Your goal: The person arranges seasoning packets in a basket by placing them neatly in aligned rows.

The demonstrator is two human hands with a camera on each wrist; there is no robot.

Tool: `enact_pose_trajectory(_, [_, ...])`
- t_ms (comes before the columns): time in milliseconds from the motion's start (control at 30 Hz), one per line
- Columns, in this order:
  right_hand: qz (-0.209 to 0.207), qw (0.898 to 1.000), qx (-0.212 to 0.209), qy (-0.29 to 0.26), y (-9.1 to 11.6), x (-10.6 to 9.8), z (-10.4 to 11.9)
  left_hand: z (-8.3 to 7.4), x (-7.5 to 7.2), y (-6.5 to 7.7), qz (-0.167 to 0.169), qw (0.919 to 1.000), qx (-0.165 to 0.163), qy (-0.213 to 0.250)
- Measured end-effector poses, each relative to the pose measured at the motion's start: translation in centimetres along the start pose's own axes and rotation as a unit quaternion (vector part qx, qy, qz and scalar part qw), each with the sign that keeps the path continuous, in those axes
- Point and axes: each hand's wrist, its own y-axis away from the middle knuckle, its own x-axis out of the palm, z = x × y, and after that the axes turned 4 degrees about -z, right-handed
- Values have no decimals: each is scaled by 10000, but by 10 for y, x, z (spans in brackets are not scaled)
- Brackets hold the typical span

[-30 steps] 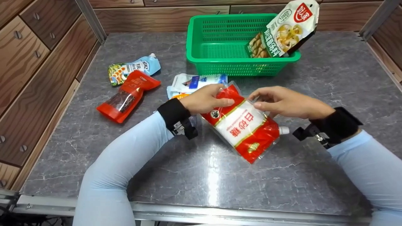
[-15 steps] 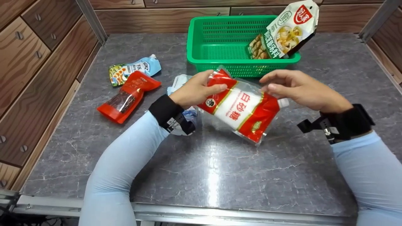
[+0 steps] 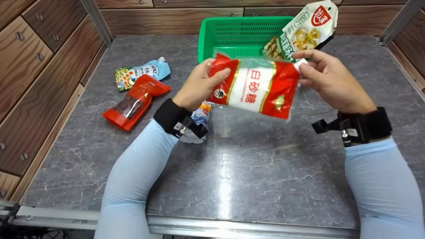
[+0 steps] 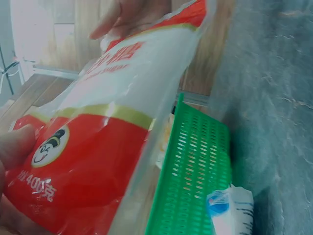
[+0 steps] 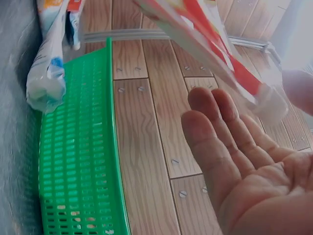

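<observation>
My left hand (image 3: 196,84) grips one end of a red and white pouch of white granulated sugar (image 3: 254,88), thumb on its front face. The pouch is held up sideways, overlapping the front of a green basket (image 3: 201,41) in the head view. Its white cap (image 5: 271,105) points toward my right hand (image 3: 335,79), whose thumb tip is right at the cap. In the right wrist view the other fingers (image 5: 205,132) are extended and apart from the pouch. The left wrist view shows the left thumb (image 4: 17,147) beside the pouch's round logo.
A green-and-white soup seasoning packet (image 3: 305,31) leans in the basket's right end. A blue Heinz pouch (image 3: 149,71) and a red windowed bag (image 3: 136,101) lie at left. A white and blue packet (image 3: 201,116) is partly hidden beneath my left wrist.
The sugar pouch has risen and moved toward the basket, turning closer to level. My right hand has moved from beside the pouch's upper edge to its cap.
</observation>
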Motion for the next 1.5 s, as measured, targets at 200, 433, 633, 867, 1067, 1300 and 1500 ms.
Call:
enact_pose_trajectory(200, [1,9971,-213,-734,-4,9,0,5,2,-6,-497,9966,448,472])
enact_pose_trajectory(433, [-38,9952,-516,-829,-8,17,0,0,16,-2,-888,9911,554,818])
enact_pose_trajectory(633, [-87,9923,-359,-1182,-5,18,1,-12,37,3,-1057,9862,749,1034])
enact_pose_trajectory(867, [-24,9926,-692,-1001,-3,17,0,-17,48,2,-1441,9763,976,1286])
enact_pose_trajectory(1067, [-164,9909,-806,-1066,-4,20,-2,-11,49,1,-1701,9636,1201,1677])
enact_pose_trajectory(1300, [-570,9881,-944,-1071,-6,24,-2,9,44,-6,-1694,9640,1312,1572])
enact_pose_trajectory(1500, [-719,9807,-746,-1655,-4,24,1,15,41,-7,-1587,9680,1334,1415])
